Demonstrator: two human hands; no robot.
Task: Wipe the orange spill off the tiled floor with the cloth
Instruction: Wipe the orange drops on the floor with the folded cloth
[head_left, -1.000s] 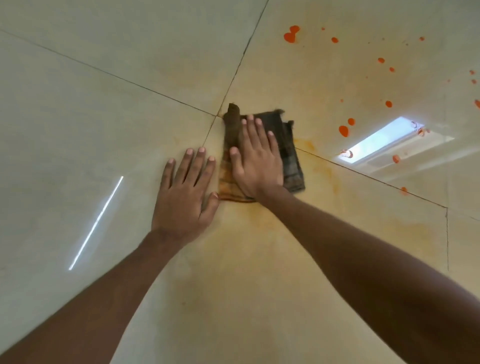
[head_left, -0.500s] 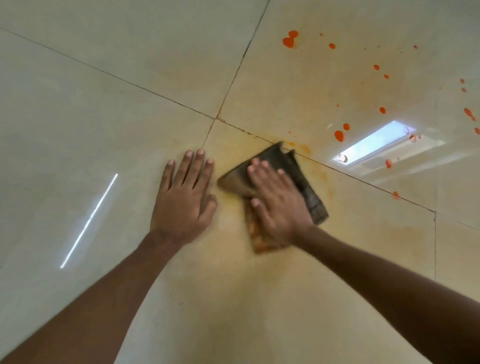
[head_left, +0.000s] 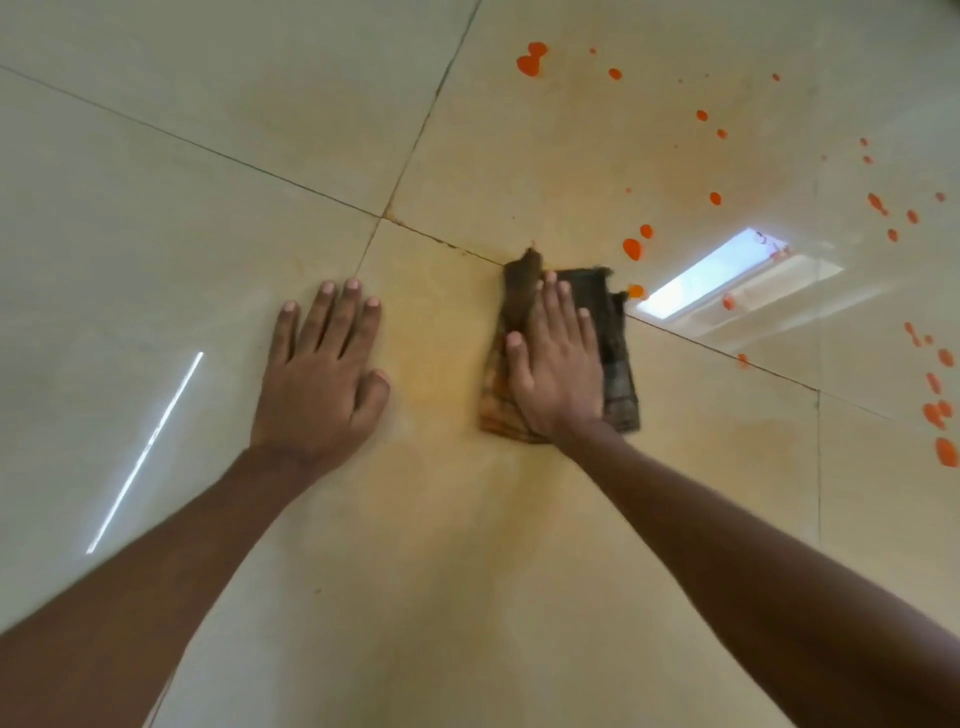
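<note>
Cream tiles (head_left: 156, 208) carry orange drops (head_left: 632, 248) far right. I see my right hand (head_left: 558, 374) flat, fingers straight, pressing the cloth (head_left: 618, 364); left hand (head_left: 322, 384) splayed, empty, on bare floor.

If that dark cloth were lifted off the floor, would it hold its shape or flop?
Probably flop: the cloth lies folded and rumpled flat under the right hand. Its orange-stained edge suggests it is damp, so likely slightly heavy and prone to drip.
</note>
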